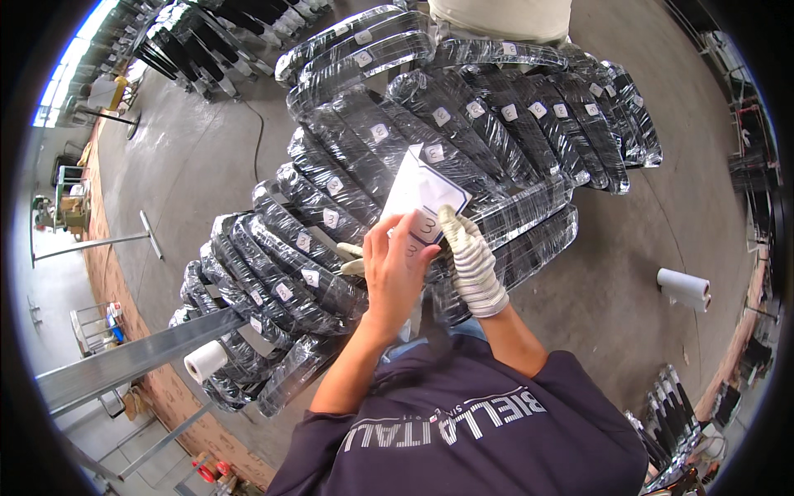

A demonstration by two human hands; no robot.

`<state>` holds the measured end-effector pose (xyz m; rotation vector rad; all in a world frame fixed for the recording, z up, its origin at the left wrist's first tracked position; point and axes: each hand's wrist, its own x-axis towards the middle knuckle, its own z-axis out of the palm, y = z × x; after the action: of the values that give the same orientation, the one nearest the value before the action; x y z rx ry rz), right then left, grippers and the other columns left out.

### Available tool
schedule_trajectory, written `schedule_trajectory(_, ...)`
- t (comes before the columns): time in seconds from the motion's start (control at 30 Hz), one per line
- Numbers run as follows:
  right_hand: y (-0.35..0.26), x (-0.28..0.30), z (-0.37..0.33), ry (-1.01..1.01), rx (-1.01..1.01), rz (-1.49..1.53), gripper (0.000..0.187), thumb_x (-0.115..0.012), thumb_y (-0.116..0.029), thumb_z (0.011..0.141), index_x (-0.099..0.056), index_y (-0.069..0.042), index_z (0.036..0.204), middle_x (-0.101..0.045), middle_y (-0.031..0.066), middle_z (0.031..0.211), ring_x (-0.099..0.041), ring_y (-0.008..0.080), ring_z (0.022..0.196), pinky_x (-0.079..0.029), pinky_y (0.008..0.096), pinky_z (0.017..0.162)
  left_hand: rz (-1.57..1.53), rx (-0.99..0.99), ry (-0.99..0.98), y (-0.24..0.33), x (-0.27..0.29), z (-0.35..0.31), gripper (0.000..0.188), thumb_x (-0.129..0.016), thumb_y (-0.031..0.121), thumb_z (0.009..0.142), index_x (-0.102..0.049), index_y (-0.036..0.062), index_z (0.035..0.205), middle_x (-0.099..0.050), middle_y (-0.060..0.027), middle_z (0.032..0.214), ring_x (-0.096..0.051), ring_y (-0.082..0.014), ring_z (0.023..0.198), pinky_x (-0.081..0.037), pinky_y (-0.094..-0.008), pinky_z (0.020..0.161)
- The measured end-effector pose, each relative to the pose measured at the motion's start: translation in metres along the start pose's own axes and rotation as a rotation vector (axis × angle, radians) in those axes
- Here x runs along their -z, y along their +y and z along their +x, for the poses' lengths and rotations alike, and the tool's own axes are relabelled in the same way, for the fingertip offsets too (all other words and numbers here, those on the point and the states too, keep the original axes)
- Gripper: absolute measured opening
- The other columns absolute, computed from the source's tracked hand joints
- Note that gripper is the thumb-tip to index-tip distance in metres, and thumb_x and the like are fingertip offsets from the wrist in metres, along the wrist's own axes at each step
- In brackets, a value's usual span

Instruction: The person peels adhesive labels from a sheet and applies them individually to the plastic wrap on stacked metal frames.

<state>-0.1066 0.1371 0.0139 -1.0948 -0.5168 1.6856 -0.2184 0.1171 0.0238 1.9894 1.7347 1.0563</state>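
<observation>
A white sheet of labels (407, 188) with blue borders and handwritten marks is held between my two hands, in front of my chest. My left hand (392, 269) is bare, its fingers closed over the lower left of the sheet. My right hand (470, 256) wears a white and grey striped glove and pinches the sheet's right edge. Pale glove fingers (352, 259) stick out beside my left hand; what holds them is hidden. Below and around the sheet lie long black parts in clear plastic wrap (447, 112), many with a small white label (379, 132).
A metal frame bar (136, 355) juts in at the left, near a white film roll (205, 361). Another roll (684, 287) lies on the concrete floor at right. A large cream-coloured bundle (504, 16) stands at the far side. More black parts (194, 45) are at far left.
</observation>
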Motion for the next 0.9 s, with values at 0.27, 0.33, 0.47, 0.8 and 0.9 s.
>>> schedule_trajectory(0.27,0.009,0.000,0.000,-0.017,-0.175,-0.243,0.024,-0.059,-0.027,0.083,-0.064,-0.003,0.083,-0.062,-0.0004,0.069,-0.054,0.0042,0.055,-0.043,0.0190,0.051,-0.127,0.169,-0.009,-0.006,0.011,-0.010,0.038,-0.065,-0.002,0.068,-0.054,0.0009,0.104,-0.053,-0.0141,0.099,-0.051,-0.0290,0.093,-0.041,-0.0344,0.081)
schedule_trajectory(0.33,0.012,0.001,-0.001,-0.115,-0.162,-0.195,0.023,-0.060,-0.027,0.082,-0.065,-0.004,0.080,-0.062,0.0001,0.069,-0.053,0.0031,0.055,-0.042,0.0184,0.049,-0.169,0.188,0.020,-0.008,0.011,-0.012,0.029,-0.066,-0.002,0.067,-0.055,-0.0008,0.094,-0.056,-0.0144,0.093,-0.055,-0.0294,0.086,-0.044,-0.0334,0.077)
schedule_trajectory(0.47,0.009,0.002,-0.004,-0.118,-0.165,-0.340,0.024,-0.062,-0.028,0.082,-0.064,-0.004,0.078,-0.063,0.0010,0.070,-0.053,0.0014,0.056,-0.042,0.0181,0.048,-0.151,0.185,0.025,-0.007,0.011,-0.019,0.028,-0.066,-0.002,0.066,-0.055,0.0002,0.092,-0.058,-0.0140,0.092,-0.057,-0.0307,0.084,-0.045,-0.0339,0.072)
schedule_trajectory(0.8,0.050,0.024,0.015,0.074,0.607,-1.032,0.027,-0.057,-0.031,0.084,-0.060,-0.004,0.083,-0.059,0.0008,0.072,-0.048,0.0037,0.050,-0.042,0.0201,0.051,-0.001,-0.111,0.088,-0.017,-0.001,-0.019,0.017,-0.064,-0.004,0.067,-0.057,0.0036,0.081,-0.057,-0.0104,0.087,-0.055,-0.0297,0.081,-0.043,-0.0356,0.074)
schedule_trajectory(0.9,0.058,0.038,0.043,0.307,0.322,-0.626,0.019,-0.056,-0.024,0.085,-0.057,-0.006,0.082,-0.056,-0.0018,0.068,-0.046,0.0038,0.046,-0.040,0.0183,0.043,-0.197,-0.215,0.096,-0.010,0.004,-0.008,0.013,-0.062,-0.004,0.071,-0.055,0.0037,0.079,-0.057,-0.0106,0.083,-0.056,-0.0275,0.083,-0.042,-0.0329,0.075)
